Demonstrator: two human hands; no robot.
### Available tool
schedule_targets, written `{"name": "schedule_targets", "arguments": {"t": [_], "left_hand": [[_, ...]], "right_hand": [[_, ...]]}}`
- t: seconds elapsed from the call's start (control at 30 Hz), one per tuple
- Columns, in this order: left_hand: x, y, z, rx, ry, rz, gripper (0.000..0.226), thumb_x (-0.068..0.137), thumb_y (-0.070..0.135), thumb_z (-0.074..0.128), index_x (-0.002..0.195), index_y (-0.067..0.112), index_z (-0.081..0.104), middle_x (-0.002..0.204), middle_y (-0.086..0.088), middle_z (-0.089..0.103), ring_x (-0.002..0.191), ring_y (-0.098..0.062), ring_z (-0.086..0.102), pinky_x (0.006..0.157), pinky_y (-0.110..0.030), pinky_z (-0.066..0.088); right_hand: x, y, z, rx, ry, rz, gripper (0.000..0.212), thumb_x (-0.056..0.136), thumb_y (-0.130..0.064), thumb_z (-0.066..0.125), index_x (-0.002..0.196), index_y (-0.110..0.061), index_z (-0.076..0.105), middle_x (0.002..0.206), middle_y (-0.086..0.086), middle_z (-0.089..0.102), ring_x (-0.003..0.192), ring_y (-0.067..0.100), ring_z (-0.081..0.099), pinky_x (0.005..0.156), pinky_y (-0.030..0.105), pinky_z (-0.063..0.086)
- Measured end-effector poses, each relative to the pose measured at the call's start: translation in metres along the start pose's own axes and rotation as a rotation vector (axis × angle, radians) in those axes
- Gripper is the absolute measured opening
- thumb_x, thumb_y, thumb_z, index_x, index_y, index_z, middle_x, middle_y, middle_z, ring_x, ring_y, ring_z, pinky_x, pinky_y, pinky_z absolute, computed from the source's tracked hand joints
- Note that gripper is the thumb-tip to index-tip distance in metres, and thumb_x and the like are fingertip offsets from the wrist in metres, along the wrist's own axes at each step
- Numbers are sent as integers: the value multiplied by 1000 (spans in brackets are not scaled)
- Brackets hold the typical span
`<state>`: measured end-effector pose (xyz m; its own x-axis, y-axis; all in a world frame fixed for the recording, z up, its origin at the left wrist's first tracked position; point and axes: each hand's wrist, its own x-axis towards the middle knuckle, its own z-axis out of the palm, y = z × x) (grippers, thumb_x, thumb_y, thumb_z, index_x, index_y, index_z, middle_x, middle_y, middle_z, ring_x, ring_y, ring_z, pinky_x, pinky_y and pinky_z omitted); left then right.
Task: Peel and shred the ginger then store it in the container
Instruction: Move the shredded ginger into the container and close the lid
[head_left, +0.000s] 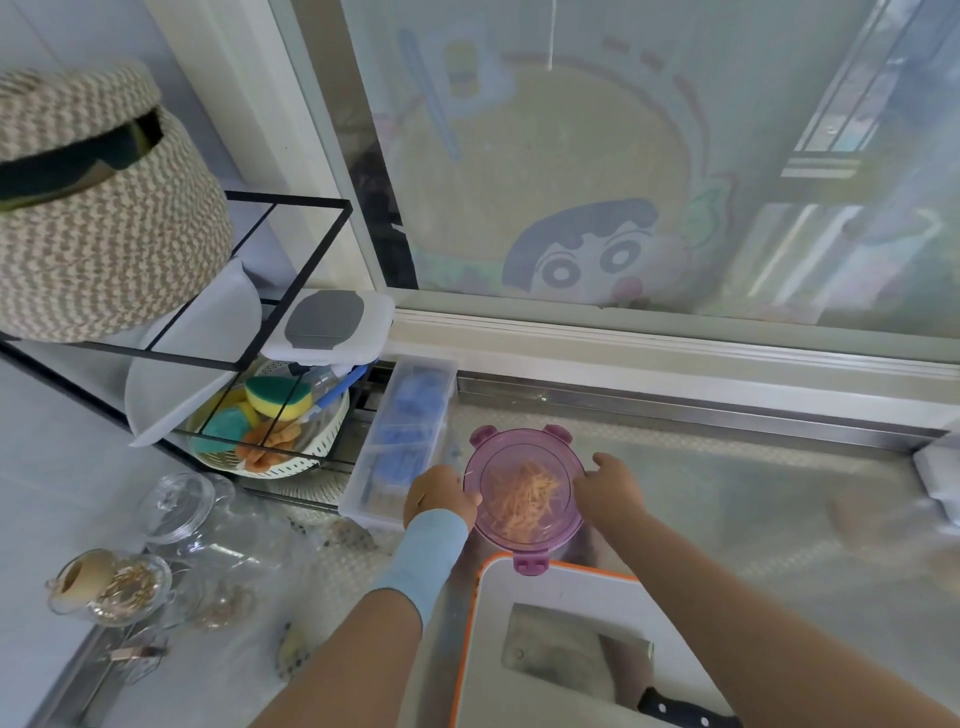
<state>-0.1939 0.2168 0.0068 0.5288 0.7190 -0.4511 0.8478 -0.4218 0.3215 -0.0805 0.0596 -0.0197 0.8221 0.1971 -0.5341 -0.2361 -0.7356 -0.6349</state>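
Hands first: our left hand and right hand curled on opposite rims of purple container, standing on bench at far edge of cutting board. Inside lay shredded ginger. We judged it light, rigid, slick; rim grip safest.

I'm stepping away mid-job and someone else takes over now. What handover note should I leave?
Left hand and right hand each hold a side of the purple container, standing past the cutting board.
Shredded ginger is inside, lid on.
Cleaver lies on the board.
Done: shredding, filling.
Left: confirm the clips are latched; I cannot tell.
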Motion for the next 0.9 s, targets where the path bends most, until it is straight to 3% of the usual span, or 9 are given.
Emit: {"name": "schedule_targets", "arguments": {"t": [0.1,0.17,0.3,0.43,0.6,0.77,0.83,0.9], "left_hand": [[6,12,-8,153,65,145,37,92,21,63,127,17,54,125,-7,58,113,-27,58,88,-33,51],[12,16,-9,111,43,278,50,92,21,62,139,20,44,138,-4,46,125,-25,48,98,-34,46],[28,14,-12,68,-145,341,70,91,27,65,150,25,28,153,0,34,137,-25,38,109,-39,38],[40,10,-14,-27,-203,282,68,86,29,71,145,30,39,142,2,50,127,-24,50,99,-33,42],[46,8,-12,-67,-215,275,59,82,30,74,136,32,51,127,8,62,114,-19,58,92,-30,46],[46,4,-4,-129,-171,163,62,80,37,75,136,26,50,128,5,60,116,-22,57,94,-33,46],[40,-3,4,-266,-104,29,35,78,38,76,109,24,67,108,5,70,96,-22,66,87,-33,52],[32,-12,13,-397,-46,-38,12,78,36,75,85,26,73,88,6,73,79,-20,69,79,-35,58]], "right_hand": [[1,-13,-3,-368,36,-262,71,84,-4,56,150,-11,32,154,10,32,136,31,40,110,38,37],[3,-18,0,-448,2,-423,73,86,-12,63,151,-13,31,159,6,24,142,29,33,115,43,32],[15,-24,1,-559,-157,-478,85,89,-28,71,156,-15,21,162,4,23,146,26,29,118,43,28],[26,-29,-2,-496,-228,-383,84,89,-23,72,156,-13,24,158,9,32,143,27,34,114,33,28],[34,-31,-1,-429,-212,-343,85,82,-20,79,153,-14,34,150,7,45,137,27,43,112,33,34],[31,-28,0,-500,-174,-304,92,86,-32,74,157,-26,17,155,-2,37,142,25,36,119,57,16],[21,-25,2,-587,-50,-386,88,87,-39,70,156,-25,18,158,1,29,145,24,29,120,55,12],[9,-19,5,-665,71,-526,81,89,-41,68,154,-26,22,160,3,22,148,23,21,121,49,12]]}}
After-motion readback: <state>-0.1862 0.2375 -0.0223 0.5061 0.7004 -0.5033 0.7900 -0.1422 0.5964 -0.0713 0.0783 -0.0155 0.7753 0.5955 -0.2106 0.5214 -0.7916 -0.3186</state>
